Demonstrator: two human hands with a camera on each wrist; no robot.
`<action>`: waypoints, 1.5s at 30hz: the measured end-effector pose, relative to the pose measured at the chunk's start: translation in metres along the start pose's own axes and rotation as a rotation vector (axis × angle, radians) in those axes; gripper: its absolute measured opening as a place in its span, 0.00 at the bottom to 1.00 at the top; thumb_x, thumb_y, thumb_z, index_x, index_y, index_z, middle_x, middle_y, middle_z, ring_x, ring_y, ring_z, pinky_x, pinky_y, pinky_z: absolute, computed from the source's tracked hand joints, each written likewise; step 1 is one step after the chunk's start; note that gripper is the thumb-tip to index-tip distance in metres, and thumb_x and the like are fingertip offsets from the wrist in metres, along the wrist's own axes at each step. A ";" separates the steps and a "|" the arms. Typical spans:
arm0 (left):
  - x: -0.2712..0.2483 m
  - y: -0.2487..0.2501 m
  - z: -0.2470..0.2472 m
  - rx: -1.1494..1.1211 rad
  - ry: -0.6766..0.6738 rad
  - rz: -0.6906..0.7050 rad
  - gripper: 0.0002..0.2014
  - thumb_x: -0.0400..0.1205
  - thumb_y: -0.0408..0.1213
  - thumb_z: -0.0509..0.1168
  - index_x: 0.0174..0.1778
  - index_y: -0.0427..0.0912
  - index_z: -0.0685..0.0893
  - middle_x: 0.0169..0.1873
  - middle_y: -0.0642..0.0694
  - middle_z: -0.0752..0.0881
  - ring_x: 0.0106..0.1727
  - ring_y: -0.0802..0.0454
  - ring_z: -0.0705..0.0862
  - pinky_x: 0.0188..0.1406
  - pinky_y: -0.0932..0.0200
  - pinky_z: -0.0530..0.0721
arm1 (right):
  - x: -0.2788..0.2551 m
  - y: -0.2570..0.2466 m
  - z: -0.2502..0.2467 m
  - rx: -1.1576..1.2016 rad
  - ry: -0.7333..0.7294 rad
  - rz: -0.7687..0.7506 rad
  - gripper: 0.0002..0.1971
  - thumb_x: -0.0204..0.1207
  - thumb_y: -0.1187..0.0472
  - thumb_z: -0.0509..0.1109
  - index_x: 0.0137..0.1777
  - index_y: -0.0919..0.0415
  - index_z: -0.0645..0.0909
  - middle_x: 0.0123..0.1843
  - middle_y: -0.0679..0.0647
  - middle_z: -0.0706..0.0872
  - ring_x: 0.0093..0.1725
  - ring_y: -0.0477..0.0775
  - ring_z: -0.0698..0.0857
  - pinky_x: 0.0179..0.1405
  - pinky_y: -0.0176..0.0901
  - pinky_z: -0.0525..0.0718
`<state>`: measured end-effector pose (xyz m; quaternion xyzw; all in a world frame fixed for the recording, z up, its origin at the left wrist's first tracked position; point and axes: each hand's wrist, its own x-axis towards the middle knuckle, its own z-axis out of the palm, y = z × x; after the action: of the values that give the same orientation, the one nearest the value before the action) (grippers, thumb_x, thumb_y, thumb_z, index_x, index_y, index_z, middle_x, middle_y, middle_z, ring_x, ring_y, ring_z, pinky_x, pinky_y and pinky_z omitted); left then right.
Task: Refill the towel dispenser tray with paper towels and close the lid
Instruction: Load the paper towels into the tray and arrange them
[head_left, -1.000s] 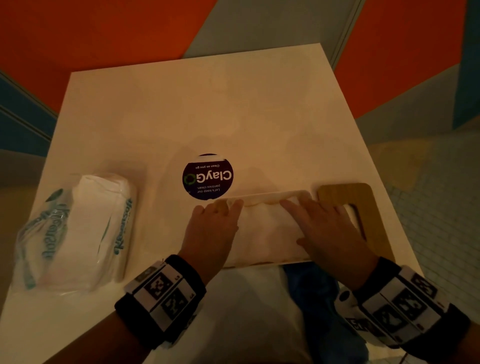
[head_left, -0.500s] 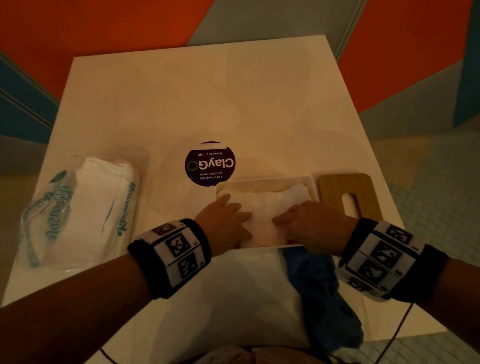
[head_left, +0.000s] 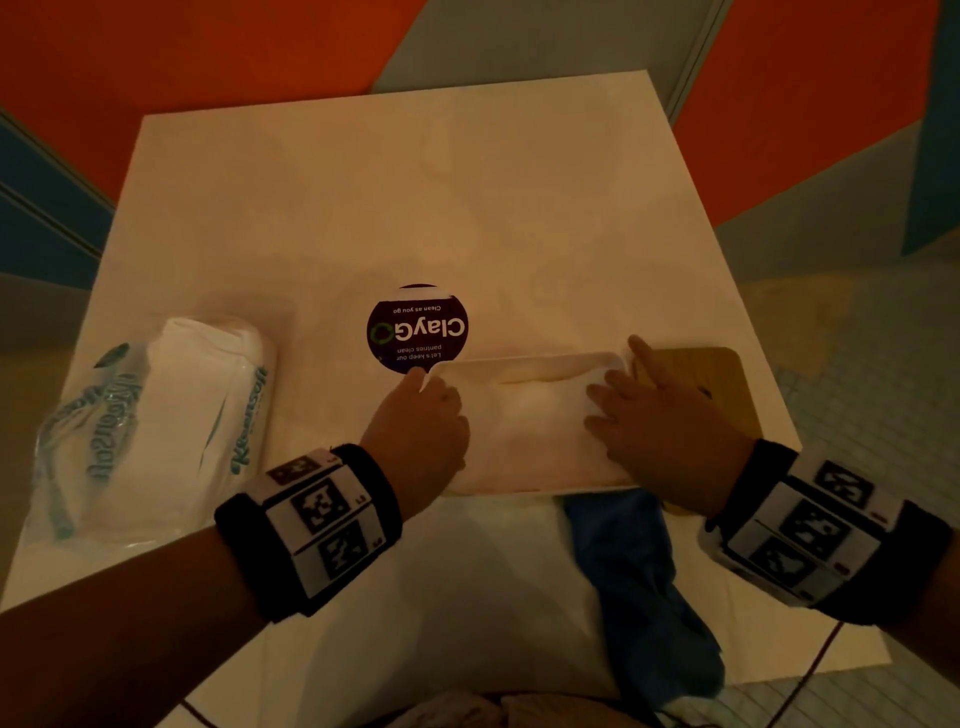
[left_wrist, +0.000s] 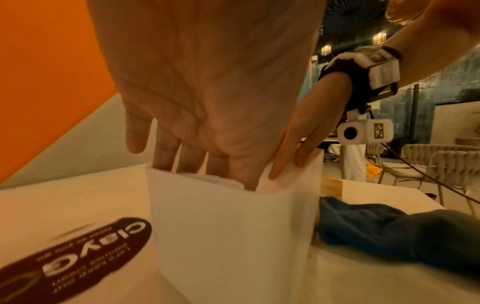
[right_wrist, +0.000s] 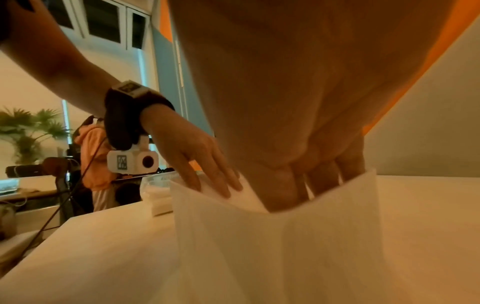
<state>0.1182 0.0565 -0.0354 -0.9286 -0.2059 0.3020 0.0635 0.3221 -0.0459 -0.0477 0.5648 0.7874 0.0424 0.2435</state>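
A white dispenser tray (head_left: 530, 361) sits near the table's front edge with a stack of paper towels (head_left: 540, 421) inside. My left hand (head_left: 431, 405) presses into the tray's left end with straight fingers (left_wrist: 182, 156); one finger stays outside the wall. My right hand (head_left: 639, 410) presses into the right end, its fingers (right_wrist: 324, 179) tucked down behind the tray wall (right_wrist: 259, 246). The wooden lid (head_left: 717, 379) lies flat on the table just right of the tray, partly under my right hand. Neither hand grips anything.
An opened plastic pack of paper towels (head_left: 171, 415) lies at the table's left. A round dark sticker (head_left: 418, 328) sits behind the tray. A blue cloth (head_left: 639, 571) hangs over the front edge. The table (head_left: 415, 182) ends close to the lid.
My hands went from the tray's far rim back to its near middle, then spread apart to its left and right ends, still pressing the towels down.
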 end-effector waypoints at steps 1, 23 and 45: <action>0.000 0.002 0.000 -0.012 0.003 -0.003 0.21 0.82 0.48 0.54 0.67 0.40 0.71 0.69 0.38 0.73 0.71 0.40 0.69 0.74 0.44 0.62 | 0.000 0.001 -0.001 0.008 0.026 0.027 0.17 0.65 0.60 0.56 0.28 0.59 0.87 0.37 0.62 0.91 0.40 0.64 0.89 0.75 0.67 0.47; -0.006 0.005 -0.001 -0.145 0.145 0.193 0.11 0.78 0.37 0.63 0.54 0.43 0.84 0.59 0.43 0.85 0.56 0.44 0.83 0.60 0.48 0.78 | 0.009 0.000 -0.012 0.058 0.204 0.139 0.07 0.60 0.62 0.65 0.27 0.55 0.85 0.40 0.56 0.90 0.38 0.60 0.86 0.55 0.57 0.63; -0.015 -0.014 0.003 -0.547 0.667 0.035 0.18 0.74 0.33 0.61 0.60 0.41 0.81 0.63 0.40 0.84 0.60 0.44 0.85 0.66 0.40 0.75 | -0.022 -0.032 -0.051 0.662 0.219 0.184 0.32 0.80 0.38 0.36 0.49 0.47 0.84 0.42 0.45 0.92 0.40 0.48 0.90 0.57 0.49 0.61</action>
<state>0.1008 0.0626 -0.0266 -0.9614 -0.2308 -0.0793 -0.1273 0.2776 -0.0670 -0.0069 0.6738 0.7256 -0.1329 -0.0432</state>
